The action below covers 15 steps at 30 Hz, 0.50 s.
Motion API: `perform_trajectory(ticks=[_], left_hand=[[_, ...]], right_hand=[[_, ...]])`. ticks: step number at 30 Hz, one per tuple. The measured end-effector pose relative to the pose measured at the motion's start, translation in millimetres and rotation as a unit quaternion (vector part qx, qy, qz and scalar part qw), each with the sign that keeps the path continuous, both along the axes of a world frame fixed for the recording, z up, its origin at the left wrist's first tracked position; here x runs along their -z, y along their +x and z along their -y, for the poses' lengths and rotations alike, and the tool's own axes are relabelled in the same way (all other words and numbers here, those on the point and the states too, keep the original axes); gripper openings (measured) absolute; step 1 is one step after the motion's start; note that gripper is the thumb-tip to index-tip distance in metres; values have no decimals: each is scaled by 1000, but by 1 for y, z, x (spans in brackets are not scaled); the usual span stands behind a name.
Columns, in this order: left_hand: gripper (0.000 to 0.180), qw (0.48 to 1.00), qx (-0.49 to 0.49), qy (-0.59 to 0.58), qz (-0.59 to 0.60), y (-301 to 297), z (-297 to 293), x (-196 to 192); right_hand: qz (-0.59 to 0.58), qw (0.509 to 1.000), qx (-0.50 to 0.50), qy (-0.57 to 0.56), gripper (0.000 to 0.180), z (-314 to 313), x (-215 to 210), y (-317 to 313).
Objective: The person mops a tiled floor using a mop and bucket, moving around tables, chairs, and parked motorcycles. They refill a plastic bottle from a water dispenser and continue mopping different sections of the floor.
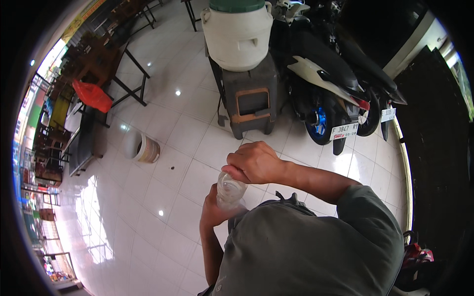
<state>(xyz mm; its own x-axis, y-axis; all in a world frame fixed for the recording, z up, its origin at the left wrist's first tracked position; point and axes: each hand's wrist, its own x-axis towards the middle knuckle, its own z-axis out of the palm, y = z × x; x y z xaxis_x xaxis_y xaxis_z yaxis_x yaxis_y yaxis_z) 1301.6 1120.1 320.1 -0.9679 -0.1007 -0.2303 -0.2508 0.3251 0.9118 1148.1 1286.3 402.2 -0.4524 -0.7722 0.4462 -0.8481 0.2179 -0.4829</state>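
A clear, see-through bottle is held in front of my body, over the tiled floor. My left hand wraps round its lower part from the left side. Over the bottle's upper end, my right hand is closed in a fist-like grip, thumb bent down against the top. The fingers cover the bottle's mouth, so whether a cap is there cannot be seen. Nothing coloured shows inside the bottle.
Ahead, a white drum with a green lid sits on a dark plastic stool. Parked motorcycles stand to its right. Leftward are a pale bucket, a black bench, a red plastic bag and wooden tables.
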Motion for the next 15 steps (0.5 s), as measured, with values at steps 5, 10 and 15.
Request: perform_trajectory(ticks=[5, 10, 15], left_hand=[[95, 972, 192, 128, 49, -71, 129, -15], [90, 923, 298, 228, 82, -149, 219, 7], [89, 961, 228, 149, 53, -219, 278, 23]], right_hand=[[-3, 992, -124, -19, 15, 71, -69, -64], [0, 986, -115, -124, 21, 115, -75, -116], [37, 936, 298, -184, 28, 116, 21, -252]])
